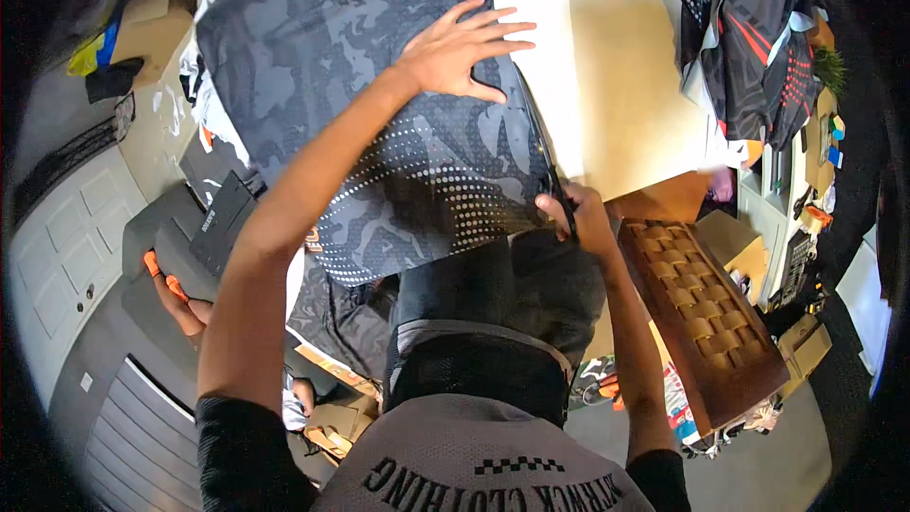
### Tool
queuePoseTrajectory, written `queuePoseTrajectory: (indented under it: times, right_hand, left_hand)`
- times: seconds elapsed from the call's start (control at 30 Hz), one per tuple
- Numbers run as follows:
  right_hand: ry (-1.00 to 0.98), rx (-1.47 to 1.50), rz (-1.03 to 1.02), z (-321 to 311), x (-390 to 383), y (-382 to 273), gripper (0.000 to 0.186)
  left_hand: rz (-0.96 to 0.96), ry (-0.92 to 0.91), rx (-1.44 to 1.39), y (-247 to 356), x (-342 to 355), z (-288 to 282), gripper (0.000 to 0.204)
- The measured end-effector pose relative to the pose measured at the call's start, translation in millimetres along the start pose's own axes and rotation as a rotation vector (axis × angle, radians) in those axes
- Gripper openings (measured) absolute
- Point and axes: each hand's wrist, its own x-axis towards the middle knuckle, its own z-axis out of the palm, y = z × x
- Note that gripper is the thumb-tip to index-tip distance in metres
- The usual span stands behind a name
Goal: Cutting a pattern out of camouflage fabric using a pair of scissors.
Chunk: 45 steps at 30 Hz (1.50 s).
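Observation:
Dark grey camouflage fabric with pale dotted patterns (332, 38) lies spread in front of me, beside a large cream sheet, seemingly paper (616, 57). My left hand (460, 52) rests on the fabric near its right edge, fingers spread. My right hand (588, 218) grips black scissors (555, 175) at the lower right of the fabric, blades pointing away from me along the edge where fabric and pale sheet meet. A pile of black, grey and red printed fabric (744, 47) lies at the upper right.
A woven-panel wooden piece (701, 313) is at my right, with cardboard boxes (806, 351) and cluttered white shelving (768, 209). At left are a white door (66, 265), a grey sofa (156, 228) and another person's legs in orange socks (185, 308).

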Motion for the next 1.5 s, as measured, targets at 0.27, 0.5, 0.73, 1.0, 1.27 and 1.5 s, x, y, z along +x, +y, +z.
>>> queuePoseTrajectory:
  times: [0.27,0.5,0.73,1.0,1.27,1.5]
  right_hand:
    - [0.055,0.126,0.006,26.6,-75.7,13.3,0.029]
    - [0.219,0.349,0.004,66.4,-133.6,47.6,0.043]
    - [0.29,0.309,-0.059,77.8,-131.2,44.4,0.046]
    - [0.284,0.114,-0.126,82.5,-121.1,71.1,0.054]
    - [0.223,-0.049,-0.121,99.0,-88.6,51.1,0.053]
    - [0.3,-0.102,-0.168,128.1,-106.1,27.6,0.051]
  left_hand:
    - [-0.078,-0.035,0.093,13.6,-13.3,8.4,0.088]
    - [-0.055,-0.007,0.039,107.7,-43.8,25.0,0.084]
    - [-0.112,0.066,-0.212,176.6,-82.6,22.9,0.06]
    - [-0.415,0.33,-0.5,199.3,-153.0,-17.2,0.057]
    - [-0.737,0.54,-0.429,198.5,-257.3,-31.4,0.059]
    - [-0.795,0.479,-0.354,180.7,-253.0,-20.9,0.06]
